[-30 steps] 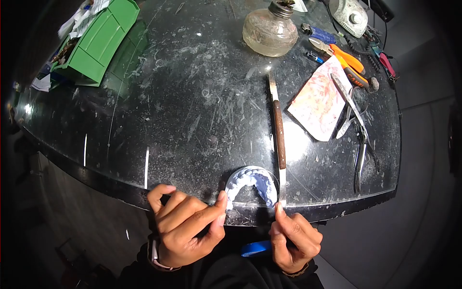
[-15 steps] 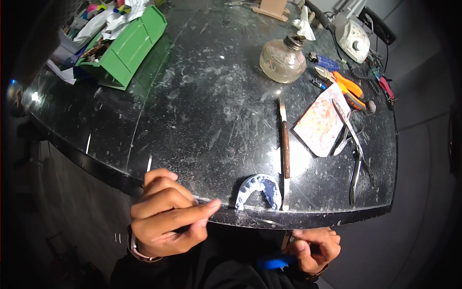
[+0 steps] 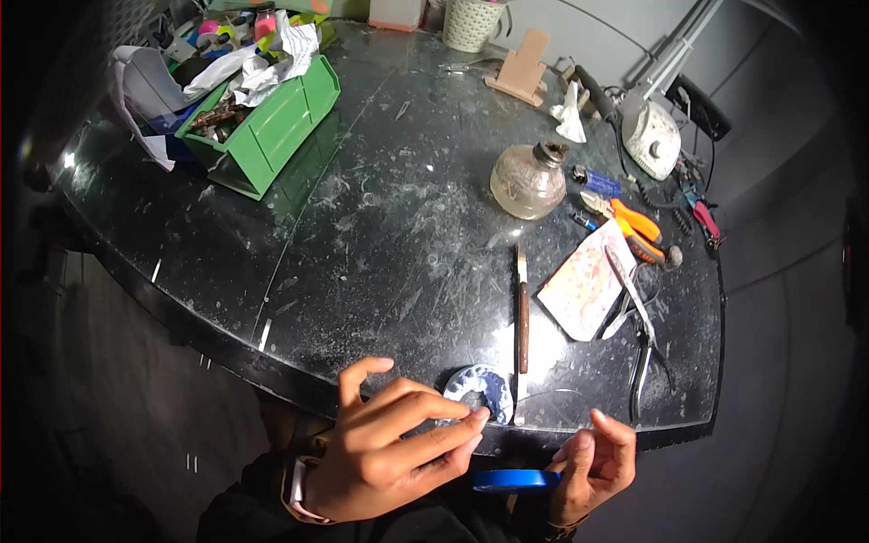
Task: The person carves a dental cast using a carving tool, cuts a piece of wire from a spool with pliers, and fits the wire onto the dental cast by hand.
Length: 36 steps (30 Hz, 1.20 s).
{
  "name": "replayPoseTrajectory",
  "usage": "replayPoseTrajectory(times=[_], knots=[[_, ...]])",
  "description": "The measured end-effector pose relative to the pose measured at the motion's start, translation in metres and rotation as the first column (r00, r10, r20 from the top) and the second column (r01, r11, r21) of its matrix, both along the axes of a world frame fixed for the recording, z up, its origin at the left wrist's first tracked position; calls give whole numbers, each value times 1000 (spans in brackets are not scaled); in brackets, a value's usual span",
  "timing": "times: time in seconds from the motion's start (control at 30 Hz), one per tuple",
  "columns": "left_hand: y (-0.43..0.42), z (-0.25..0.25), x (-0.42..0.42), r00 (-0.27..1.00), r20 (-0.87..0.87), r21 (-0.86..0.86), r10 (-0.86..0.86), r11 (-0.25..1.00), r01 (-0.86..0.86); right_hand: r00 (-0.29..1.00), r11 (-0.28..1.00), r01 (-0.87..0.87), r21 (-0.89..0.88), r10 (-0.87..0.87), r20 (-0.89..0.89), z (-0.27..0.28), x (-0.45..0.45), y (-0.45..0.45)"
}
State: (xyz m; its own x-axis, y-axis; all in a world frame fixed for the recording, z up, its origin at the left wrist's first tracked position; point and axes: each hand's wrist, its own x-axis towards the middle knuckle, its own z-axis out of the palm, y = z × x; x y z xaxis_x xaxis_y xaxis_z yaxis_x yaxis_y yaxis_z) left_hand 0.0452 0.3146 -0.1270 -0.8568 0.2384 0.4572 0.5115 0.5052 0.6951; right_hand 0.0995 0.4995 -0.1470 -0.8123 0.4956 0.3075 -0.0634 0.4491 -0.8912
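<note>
A thin wire [image 3: 557,392] arcs over the table edge between my hands. My left hand [image 3: 403,443] pinches thumb and forefinger together at the wire's left side; the exact contact is too small to see. My right hand [image 3: 593,466] is curled round the right end of a flat blue disc [image 3: 514,481], its thumb and forefinger tips slightly apart near the wire. Behind my left fingertips a blue-and-white horseshoe-shaped dental model [image 3: 493,385] lies at the table's front edge, partly covered by them. Right beside it lies a brown-handled spatula [image 3: 522,330].
On the dark table [image 3: 389,253] are a glass jar [image 3: 528,185], orange-handled cutters [image 3: 636,222], a stained paper [image 3: 579,285] and metal pliers [image 3: 641,317]. A green bin [image 3: 272,136] of odds and ends stands at the back left, a white device [image 3: 652,140] at the back right.
The view has tilted up, showing more of the table's back. My left hand has moved right, in front of the model. My right hand has shifted right of the spatula with the blue disc.
</note>
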Motion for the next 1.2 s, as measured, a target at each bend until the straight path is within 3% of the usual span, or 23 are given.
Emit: replayPoseTrajectory(times=[0.1, 0.17, 0.37, 0.63, 0.93, 1.2], knots=[[-1, -1, 5, 998, -6, -58, 61, 996, -62, 985, 997, -82, -5, 82, 155, 7, 4, -5], [-2, -4, 8, 984, -42, -108, 171, 979, -174, 967, 971, -237, 16, 234, 104, 1, 8, -8], [-3, -21, 15, 975, 6, -143, 221, 966, -218, 924, 938, -333, -98, 345, 163, -12, 11, -22], [-3, -27, 22, 981, 88, -144, 172, 977, -158, 953, 964, -266, 3, 263, 149, -21, 13, -25], [1, -36, 21, 983, 45, -168, 177, 972, -167, 920, 927, -373, 28, 367, 135, -20, 7, -24], [-1, -47, 23, 984, -36, -153, 174, 972, -177, 939, 945, -319, 69, 306, 158, -25, 9, -28]])
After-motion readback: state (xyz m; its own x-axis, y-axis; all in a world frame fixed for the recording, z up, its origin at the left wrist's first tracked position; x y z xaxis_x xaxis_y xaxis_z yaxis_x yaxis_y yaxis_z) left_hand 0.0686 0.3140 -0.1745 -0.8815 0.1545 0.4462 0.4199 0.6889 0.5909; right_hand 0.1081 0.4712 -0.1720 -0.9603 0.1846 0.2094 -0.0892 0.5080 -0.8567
